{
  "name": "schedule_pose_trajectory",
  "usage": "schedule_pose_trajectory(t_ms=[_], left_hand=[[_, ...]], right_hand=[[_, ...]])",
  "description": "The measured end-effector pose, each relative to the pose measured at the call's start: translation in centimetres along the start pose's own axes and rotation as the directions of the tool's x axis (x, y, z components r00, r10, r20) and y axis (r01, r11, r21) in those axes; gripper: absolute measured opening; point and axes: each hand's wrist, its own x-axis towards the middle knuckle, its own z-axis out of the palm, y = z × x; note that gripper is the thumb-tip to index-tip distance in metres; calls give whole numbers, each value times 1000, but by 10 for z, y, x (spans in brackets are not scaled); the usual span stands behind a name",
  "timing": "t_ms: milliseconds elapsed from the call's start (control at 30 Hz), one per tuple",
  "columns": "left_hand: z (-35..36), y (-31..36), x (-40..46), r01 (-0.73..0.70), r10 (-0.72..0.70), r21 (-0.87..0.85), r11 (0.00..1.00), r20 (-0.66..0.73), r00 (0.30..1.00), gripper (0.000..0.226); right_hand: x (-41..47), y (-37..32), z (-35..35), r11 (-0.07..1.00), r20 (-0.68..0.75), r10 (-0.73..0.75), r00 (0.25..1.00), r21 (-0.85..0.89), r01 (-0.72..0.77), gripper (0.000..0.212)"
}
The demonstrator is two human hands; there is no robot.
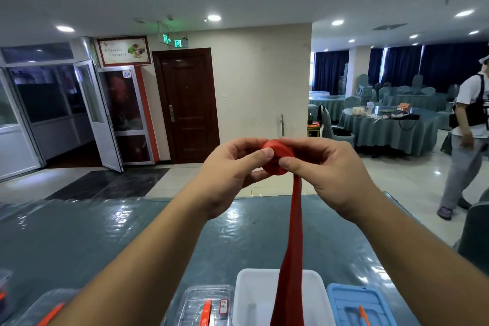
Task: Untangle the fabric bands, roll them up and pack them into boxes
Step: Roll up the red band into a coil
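A red fabric band (277, 160), wound into a thick flat coil, is held up in the air between both hands, above the far edge of the table. The left hand (232, 174) curls round the coil's left side, thumb pressed on its near face; the right hand (325, 169) pinches the right side, thumb on the near face where the loose end leaves the coil. That loose tail (292, 259) hangs straight down from under the right thumb, widening as it nears the camera and running out of view at the bottom edge.

Below the hands lies a teal table covered with glossy clear film (105, 233). Under the tail stands a white open plastic box (246, 296); its inside is partly hidden by the tail. Below the left forearm sits a clear plastic box with an orange latch (203, 304); below the right forearm, a blue plastic lid (352, 304), cut off by the frame. Further clear boxes at the lower left are half hidden by the left arm.

Far beyond the right hand a person in a white shirt and dark vest (468, 124) stands near round tables draped in green cloth (389, 130).
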Motion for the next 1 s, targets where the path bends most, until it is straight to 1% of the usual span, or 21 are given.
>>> schedule_pose_trajectory(t_ms=[100, 133, 167, 200, 267, 333, 367, 400, 433, 500, 533, 567, 633, 733, 800, 833, 867, 933, 967, 1000], left_hand=[[-10, 5, 2, -14, -4, 255, 967, 69, 998, 35], [-12, 7, 3, -31, 8, 302, 953, 75, 997, 33], [-12, 9, 4, -43, 25, 307, 951, 64, 998, 32], [-11, 9, 5, -50, 39, 276, 960, 45, 998, 32], [-5, 7, 3, -42, 42, 138, 989, 3, 999, 32], [-2, 3, 1, -12, 12, -20, 1000, 6, 1000, 34], [-2, 0, 1, 9, -7, -57, 998, 26, 1000, 34], [-3, 0, 0, 27, -25, -46, 999, 44, 999, 34], [-5, 1, 0, 39, -40, 19, 999, 52, 998, 33], [-10, 6, 1, 35, -48, 207, 978, 58, 997, 32], [-11, 8, 2, 23, -41, 268, 963, 59, 997, 32], [-12, 10, 2, 10, -28, 292, 956, 57, 998, 31], [-11, 11, 4, -6, -5, 252, 968, 43, 999, 31], [-3, 6, 4, -5, 5, 66, 998, -4, 1000, 32], [2, 0, 2, 27, -27, -56, 998, -4, 1000, 32], [3, -2, 2, 44, -44, -58, 997, -1, 999, 32], [2, -2, 2, 56, -56, -18, 998, -3, 998, 31], [-4, 2, 4, 46, -48, 146, 988, 12, 999, 32], [-8, 5, 6, 31, -39, 225, 974, 35, 999, 33], [-10, 8, 8, 17, -33, 270, 963, 58, 998, 35]], right_hand=[[3, -5, -6, 995, 136, 12, 991, -99, 1, 36], [4, -6, -6, 994, 153, 11, 988, -108, 6, 36], [4, -5, -5, 997, 142, 8, 990, -79, 3, 36], [4, -4, -2, 1000, 106, 13, 994, -17, -11, 37], [2, 0, 1, 997, 15, 23, 1000, 77, -24, 43], [0, 2, 3, 997, -33, -11, 999, 70, 14, 43], [-1, 2, 2, 998, -34, -26, 999, 49, 28, 41], [-1, 1, 0, 999, -13, -29, 999, 18, 29, 39], [-1, 0, -3, 1000, 29, -23, 999, -20, 24, 38], [0, -4, -7, 990, 129, -4, 992, -137, 22, 38], [1, -5, -8, 983, 160, 3, 987, -184, 27, 38], [2, -6, -7, 981, 164, 2, 986, -192, 30, 39], [2, -5, -3, 996, 90, -7, 996, -87, 15, 40], [2, 0, 5, 997, -64, 4, 998, 76, 1, 40], [3, 1, 5, 995, -98, -4, 995, 99, 14, 35], [4, -1, 3, 997, -79, -7, 997, 75, 13, 34], [5, -3, 0, 999, -39, -3, 999, 37, 4, 33], [7, -7, -6, 997, 63, 8, 998, -75, -3, 32], [8, -8, -8, 992, 97, 10, 995, -127, 2, 32], [9, -9, -9, 990, 111, 12, 994, -141, 4, 33]])
